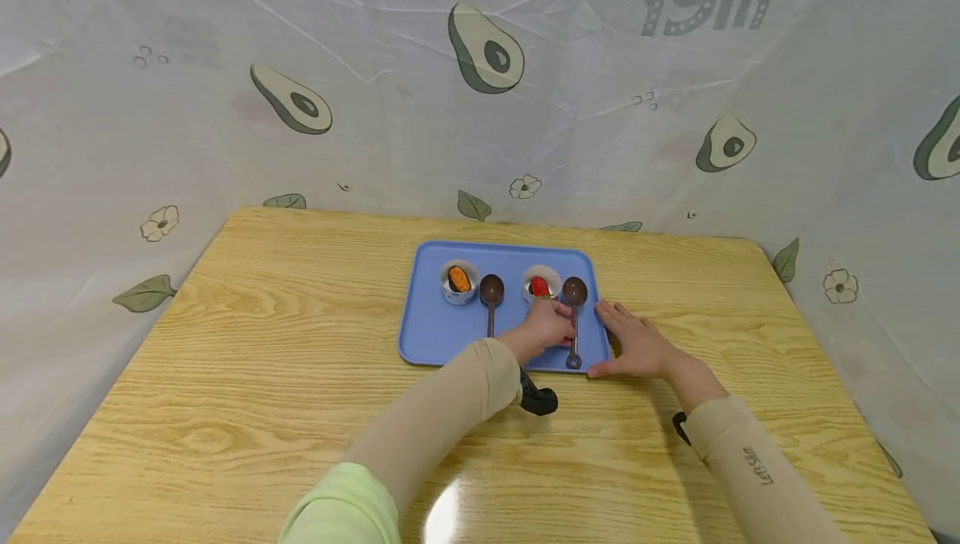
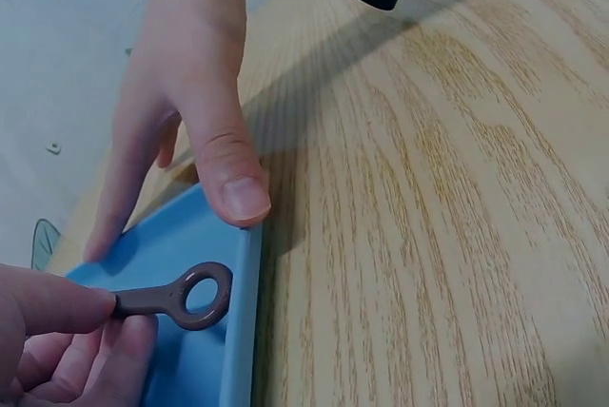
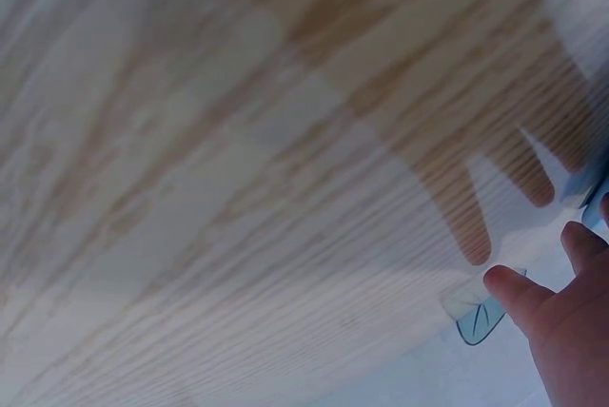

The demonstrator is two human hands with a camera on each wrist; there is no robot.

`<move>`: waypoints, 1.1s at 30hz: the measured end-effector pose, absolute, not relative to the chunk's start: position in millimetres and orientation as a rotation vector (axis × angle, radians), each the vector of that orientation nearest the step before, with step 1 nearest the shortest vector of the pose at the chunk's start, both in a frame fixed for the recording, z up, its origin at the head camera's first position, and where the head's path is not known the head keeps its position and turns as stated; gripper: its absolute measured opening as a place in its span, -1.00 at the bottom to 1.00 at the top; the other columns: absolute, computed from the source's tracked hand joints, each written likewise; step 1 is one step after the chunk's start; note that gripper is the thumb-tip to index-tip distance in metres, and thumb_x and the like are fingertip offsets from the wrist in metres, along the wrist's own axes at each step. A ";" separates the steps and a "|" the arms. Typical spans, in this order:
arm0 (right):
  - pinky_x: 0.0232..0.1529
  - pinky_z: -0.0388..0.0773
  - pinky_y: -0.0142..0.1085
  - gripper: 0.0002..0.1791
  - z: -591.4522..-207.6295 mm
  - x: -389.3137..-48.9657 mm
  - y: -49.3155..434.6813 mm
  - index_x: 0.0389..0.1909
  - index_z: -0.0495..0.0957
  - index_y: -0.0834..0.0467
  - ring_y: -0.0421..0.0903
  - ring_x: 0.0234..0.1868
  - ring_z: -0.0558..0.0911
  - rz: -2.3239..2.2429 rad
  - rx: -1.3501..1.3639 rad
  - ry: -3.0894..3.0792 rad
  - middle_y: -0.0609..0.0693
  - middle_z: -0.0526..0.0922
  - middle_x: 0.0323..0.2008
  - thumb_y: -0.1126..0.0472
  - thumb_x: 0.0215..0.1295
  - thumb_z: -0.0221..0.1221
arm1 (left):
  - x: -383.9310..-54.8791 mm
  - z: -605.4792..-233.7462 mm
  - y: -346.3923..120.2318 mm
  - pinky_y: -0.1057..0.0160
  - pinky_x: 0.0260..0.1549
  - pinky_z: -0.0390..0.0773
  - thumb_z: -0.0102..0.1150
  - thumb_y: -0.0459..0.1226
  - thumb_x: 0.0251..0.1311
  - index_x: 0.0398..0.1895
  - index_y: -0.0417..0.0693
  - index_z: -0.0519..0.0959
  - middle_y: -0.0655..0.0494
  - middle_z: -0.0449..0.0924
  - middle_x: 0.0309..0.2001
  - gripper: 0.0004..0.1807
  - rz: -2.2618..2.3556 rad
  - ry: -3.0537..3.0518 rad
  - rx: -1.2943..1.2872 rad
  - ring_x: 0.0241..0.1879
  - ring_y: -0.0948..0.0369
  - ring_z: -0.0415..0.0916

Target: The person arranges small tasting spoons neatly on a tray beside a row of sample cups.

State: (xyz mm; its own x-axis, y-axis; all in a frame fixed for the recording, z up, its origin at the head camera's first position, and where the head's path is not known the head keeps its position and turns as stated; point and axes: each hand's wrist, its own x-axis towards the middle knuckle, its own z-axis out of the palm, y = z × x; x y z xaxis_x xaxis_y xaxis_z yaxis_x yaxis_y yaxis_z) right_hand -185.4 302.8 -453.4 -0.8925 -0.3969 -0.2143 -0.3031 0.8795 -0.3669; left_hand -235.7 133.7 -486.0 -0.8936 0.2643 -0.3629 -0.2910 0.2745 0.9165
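Note:
A blue tray (image 1: 435, 344) lies on the table, carrying two small cups and two brown spoons. My left hand (image 1: 546, 326) reaches over it and pinches the handle of the right-hand brown spoon (image 1: 574, 291) between thumb and fingers. In the left wrist view the ringed end of that spoon (image 2: 201, 297) points toward the tray's edge. My right hand (image 1: 637, 346) has its fingers spread, thumb and fingertips at the tray's right rim. The other brown spoon (image 1: 491, 289) lies between the cups, its lower handle hidden by my left arm.
The left cup (image 1: 459, 295) holds an orange-topped sushi piece (image 1: 459, 279). A red-topped piece (image 1: 539, 286) sits in the right cup (image 1: 551, 276), partly behind my left hand. The wooden table (image 1: 247, 344) meets a white avocado-print cloth (image 1: 390, 144) at the back.

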 end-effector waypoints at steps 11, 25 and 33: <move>0.24 -0.07 0.41 0.22 -452.3 -185.7 303.4 0.43 -0.10 0.31 0.34 0.42 -0.07 -0.480 -0.529 2.753 0.25 -0.07 0.45 -0.28 -0.06 0.30 | -277.1 -574.1 159.8 0.29 -0.63 0.60 0.22 -0.53 -0.05 -0.20 -0.19 0.55 0.02 0.54 -0.48 -0.71 1.650 2.191 -0.023 -0.65 0.15 0.55; 0.24 -0.07 0.42 0.22 -451.4 -186.9 304.5 0.44 -0.10 0.30 0.34 0.42 -0.07 -0.471 -0.527 2.747 0.25 -0.07 0.45 -0.27 -0.06 0.31 | -269.6 -567.5 158.0 0.31 -0.63 0.56 0.24 -0.45 -0.09 -0.27 -0.07 0.57 0.10 0.56 -0.53 -0.75 1.554 2.323 0.055 -0.65 0.23 0.53; 0.24 -0.06 0.41 0.23 -453.0 -188.1 305.2 0.44 -0.11 0.29 0.33 0.42 -0.07 -0.467 -0.527 2.750 0.25 -0.07 0.45 -0.29 -0.07 0.30 | -197.1 -427.3 125.4 0.50 -0.63 0.42 0.14 -0.51 0.04 -0.18 -0.30 0.55 -0.07 0.61 -0.46 -0.77 1.405 2.409 0.014 -0.52 0.12 0.59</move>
State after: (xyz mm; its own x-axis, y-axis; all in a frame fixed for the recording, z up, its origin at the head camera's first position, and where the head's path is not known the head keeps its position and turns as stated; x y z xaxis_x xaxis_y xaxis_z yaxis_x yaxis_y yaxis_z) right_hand -188.1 305.2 -453.0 -0.8871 -0.4004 -0.2294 -0.3023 0.8799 -0.3666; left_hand -197.1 125.4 -427.3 -0.9384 0.1826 -0.2932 -0.1653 0.5080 0.8453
